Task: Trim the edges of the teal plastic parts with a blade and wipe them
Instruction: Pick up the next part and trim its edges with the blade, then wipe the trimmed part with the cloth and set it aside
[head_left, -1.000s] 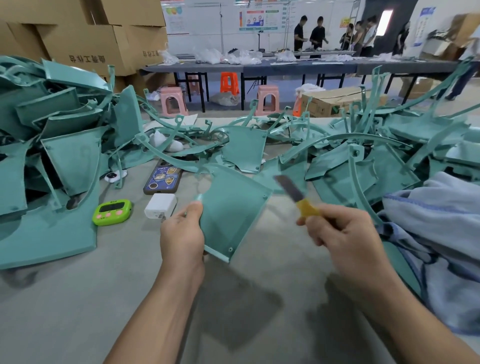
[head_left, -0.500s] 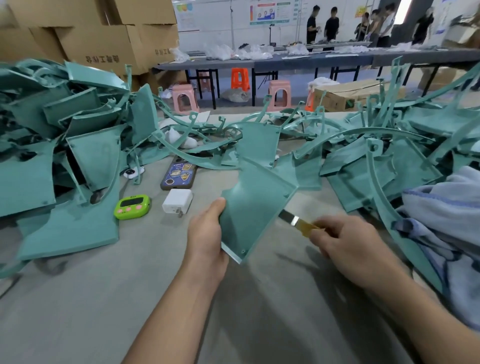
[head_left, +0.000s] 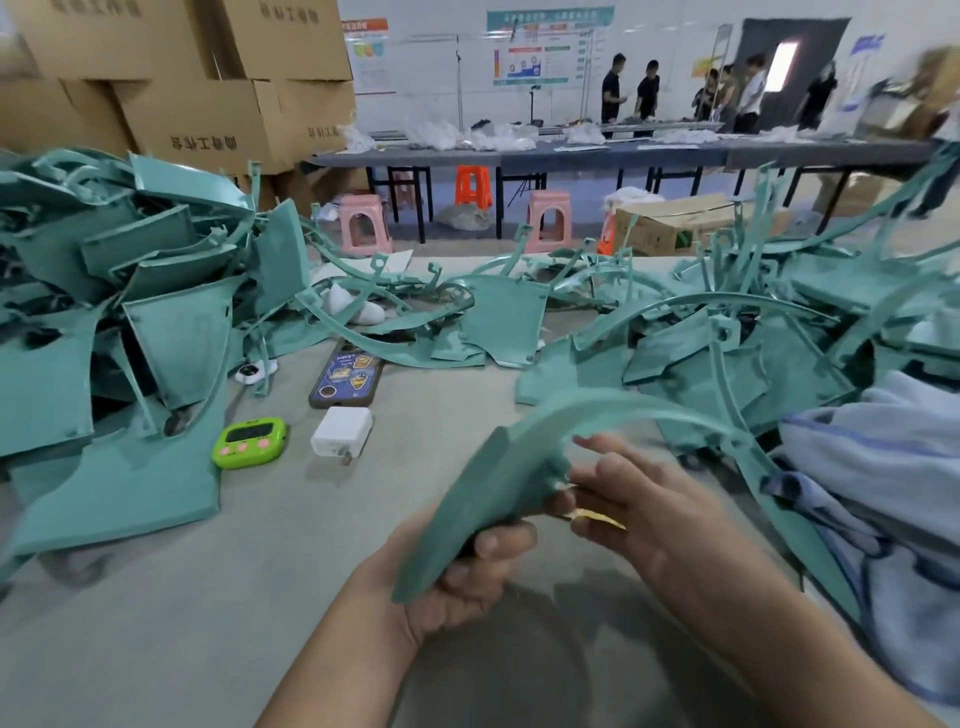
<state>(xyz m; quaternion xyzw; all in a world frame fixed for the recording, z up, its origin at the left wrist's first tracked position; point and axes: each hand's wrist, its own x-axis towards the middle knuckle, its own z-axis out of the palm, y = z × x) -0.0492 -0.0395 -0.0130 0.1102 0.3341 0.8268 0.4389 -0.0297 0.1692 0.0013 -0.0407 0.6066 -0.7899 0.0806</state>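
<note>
Since half a sec ago the teal part (head_left: 493, 499) has been tipped over. Its broad face no longer faces the cam; it leans nearly edge-on, w/ a curved strip at its top arcing over the R hand (head_left: 641, 506). R hand has closed in & now sits right against the part's R edge. The blade (head_left: 597, 517), which stuck out plainly before, shows only as a sliver of yellow handle pinched btwn thumb & fingers; metal end hidden. Upper fingers are looser, blurred. L hand (head_left: 478, 566) grips the part's lower end from beneath, fingers wrapped round the edge, holding it up off the table (head_left: 234, 613).

Just R of the hands a blue-grey cloth (head_left: 883, 493) is heaped, touching the R pile (head_left: 727, 358) of teal pieces. L of the hands on the tabletop: white charger (head_left: 342, 431), green timer (head_left: 249, 442) just beside it, phone (head_left: 347, 375) beyond. Further L, the L pile (head_left: 130, 322) of stacked panels. Behind: cardboard boxes (head_left: 208, 119), pink stools (head_left: 363, 223), orange stool (head_left: 472, 184), several people (head_left: 628, 93) standing at a long dark bench (head_left: 571, 153).
</note>
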